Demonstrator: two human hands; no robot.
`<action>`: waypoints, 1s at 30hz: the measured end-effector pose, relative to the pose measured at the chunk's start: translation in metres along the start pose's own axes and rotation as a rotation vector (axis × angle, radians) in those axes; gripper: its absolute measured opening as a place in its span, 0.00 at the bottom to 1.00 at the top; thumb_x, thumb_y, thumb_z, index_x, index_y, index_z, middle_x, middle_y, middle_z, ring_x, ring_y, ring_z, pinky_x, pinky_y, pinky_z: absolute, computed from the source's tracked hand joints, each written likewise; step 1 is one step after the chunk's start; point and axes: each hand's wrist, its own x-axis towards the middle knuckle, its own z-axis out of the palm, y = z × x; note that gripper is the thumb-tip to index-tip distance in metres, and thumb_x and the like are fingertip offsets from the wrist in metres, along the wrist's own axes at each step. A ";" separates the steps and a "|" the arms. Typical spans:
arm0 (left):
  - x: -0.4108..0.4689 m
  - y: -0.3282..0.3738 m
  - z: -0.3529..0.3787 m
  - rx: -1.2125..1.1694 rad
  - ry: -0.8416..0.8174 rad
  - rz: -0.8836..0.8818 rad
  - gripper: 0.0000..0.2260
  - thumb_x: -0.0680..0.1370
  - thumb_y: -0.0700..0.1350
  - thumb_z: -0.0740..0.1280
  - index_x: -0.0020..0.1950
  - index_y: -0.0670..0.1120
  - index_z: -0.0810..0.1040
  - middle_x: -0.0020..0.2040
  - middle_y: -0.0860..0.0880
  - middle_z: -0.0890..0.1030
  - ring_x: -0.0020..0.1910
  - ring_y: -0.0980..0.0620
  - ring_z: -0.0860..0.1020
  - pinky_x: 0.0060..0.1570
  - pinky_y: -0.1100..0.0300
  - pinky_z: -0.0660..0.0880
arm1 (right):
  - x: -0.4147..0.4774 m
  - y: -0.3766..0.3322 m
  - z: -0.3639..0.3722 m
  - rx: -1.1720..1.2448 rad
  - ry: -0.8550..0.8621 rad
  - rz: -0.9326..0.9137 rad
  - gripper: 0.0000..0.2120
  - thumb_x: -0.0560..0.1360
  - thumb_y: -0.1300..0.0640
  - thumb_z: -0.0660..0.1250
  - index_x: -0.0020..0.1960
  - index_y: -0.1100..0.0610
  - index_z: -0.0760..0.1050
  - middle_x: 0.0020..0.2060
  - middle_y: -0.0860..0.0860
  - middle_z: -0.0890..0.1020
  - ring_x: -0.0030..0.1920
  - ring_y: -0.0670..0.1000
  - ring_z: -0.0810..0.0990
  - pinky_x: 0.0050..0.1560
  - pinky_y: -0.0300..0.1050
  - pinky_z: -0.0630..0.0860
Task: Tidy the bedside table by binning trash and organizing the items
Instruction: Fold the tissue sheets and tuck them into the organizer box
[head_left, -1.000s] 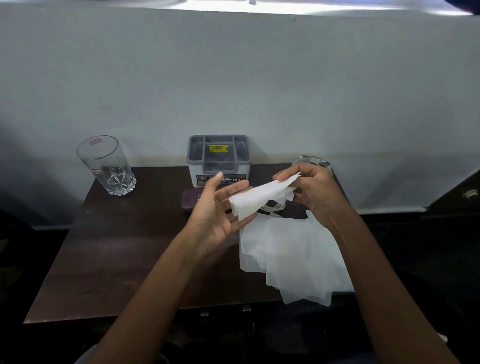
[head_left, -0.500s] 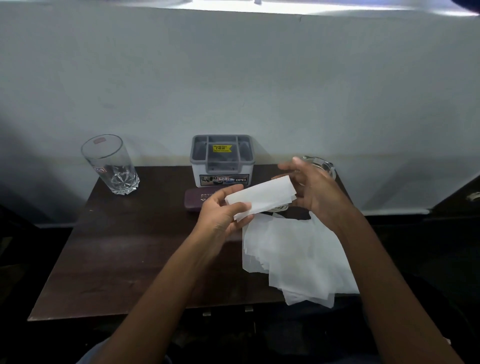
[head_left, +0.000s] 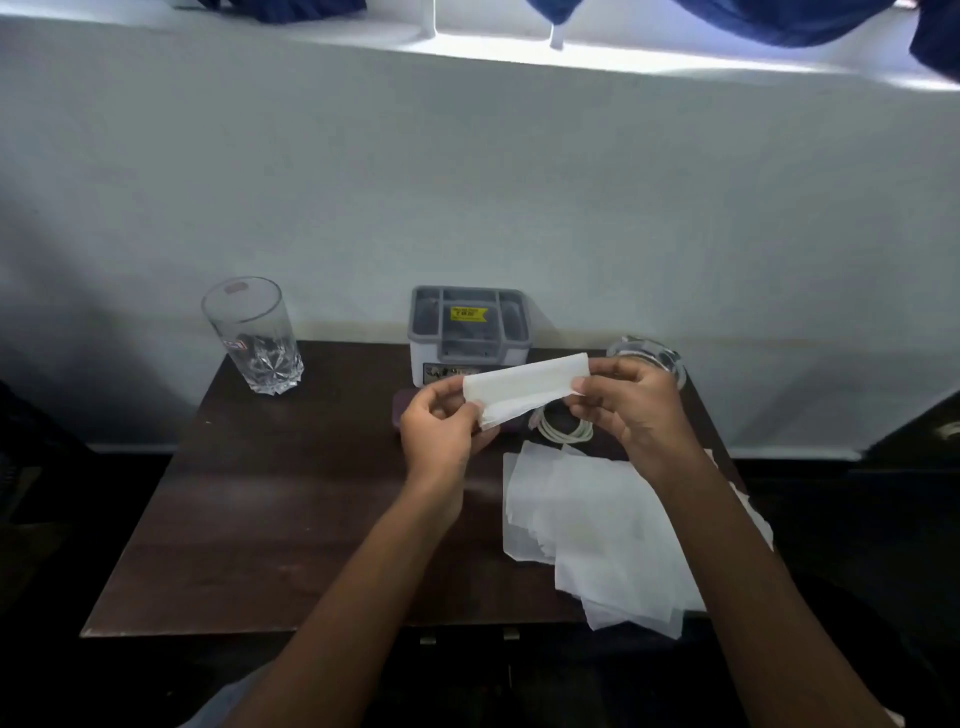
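Observation:
Above the dark brown bedside table I hold a folded white tissue stretched flat between both hands. My left hand pinches its left end and my right hand pinches its right end. Below my right forearm a loose pile of several white tissues lies on the table's right side and hangs over the front edge. A coiled white cable rests under the held tissue. A dark purple case is mostly hidden behind my left hand.
A tall clear drinking glass stands at the back left corner. A grey compartment organizer box with a yellow sticker sits at the back middle against the white wall. A second glass object peeks out behind my right hand.
The tissue was bunched between my hands; now it is pulled out into a flat folded strip, with my left hand gripping its left end. The view has tilted up a little.

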 end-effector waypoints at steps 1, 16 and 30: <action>0.001 0.000 0.000 -0.031 0.024 -0.011 0.09 0.77 0.32 0.63 0.55 0.43 0.74 0.45 0.48 0.79 0.41 0.53 0.80 0.33 0.64 0.80 | 0.000 -0.004 0.003 0.051 0.015 0.001 0.07 0.70 0.74 0.66 0.45 0.65 0.75 0.35 0.57 0.80 0.26 0.48 0.81 0.33 0.38 0.80; 0.002 0.006 -0.003 -0.010 0.045 -0.105 0.09 0.79 0.35 0.57 0.48 0.45 0.75 0.40 0.51 0.80 0.36 0.56 0.78 0.38 0.63 0.75 | 0.085 -0.040 0.053 -0.462 0.452 -0.292 0.13 0.67 0.70 0.65 0.51 0.65 0.79 0.43 0.61 0.81 0.43 0.64 0.82 0.47 0.58 0.81; -0.002 0.004 -0.003 0.085 -0.070 -0.168 0.11 0.80 0.37 0.56 0.45 0.47 0.75 0.42 0.51 0.81 0.39 0.55 0.78 0.39 0.63 0.73 | 0.038 -0.026 0.030 -0.277 0.065 -0.167 0.12 0.73 0.67 0.67 0.57 0.65 0.74 0.44 0.58 0.79 0.36 0.52 0.81 0.35 0.39 0.81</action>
